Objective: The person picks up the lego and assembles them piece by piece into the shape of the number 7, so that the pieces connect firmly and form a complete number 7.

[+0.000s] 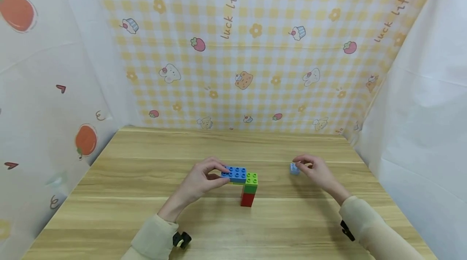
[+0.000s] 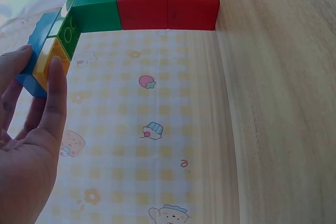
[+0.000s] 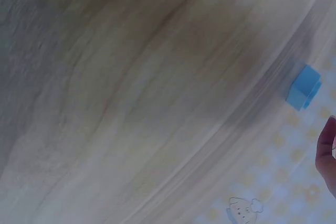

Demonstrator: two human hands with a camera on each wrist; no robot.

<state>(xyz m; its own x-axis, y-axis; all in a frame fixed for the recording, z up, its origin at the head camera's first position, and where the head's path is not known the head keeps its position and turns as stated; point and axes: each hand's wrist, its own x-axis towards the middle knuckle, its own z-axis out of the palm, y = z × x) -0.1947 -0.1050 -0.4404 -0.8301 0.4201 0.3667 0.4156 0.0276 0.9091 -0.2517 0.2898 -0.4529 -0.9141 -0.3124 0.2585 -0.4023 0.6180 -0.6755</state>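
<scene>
Near the table's middle stands a column of building bricks: a red brick (image 1: 247,200) low down, a green brick (image 1: 249,189) above it, and a light green brick (image 1: 251,179) on top. In the left wrist view two red bricks show in the column. A long blue brick (image 1: 237,175) reaches out leftward from the top, over a yellow brick (image 2: 44,60). The left hand (image 1: 202,177) pinches this overhanging end between thumb and fingers. To the right, a small light blue brick (image 1: 294,169) sits on the table. The right hand (image 1: 310,167) hovers beside it, fingers loosely bent and apart from it in the right wrist view.
The wooden table (image 1: 146,154) carries the bricks. A yellow checked cloth (image 1: 219,57) hangs behind its back edge, and white cloths hang along both sides. A black wrist device (image 1: 181,239) sits at the left cuff, and another (image 1: 347,231) at the right.
</scene>
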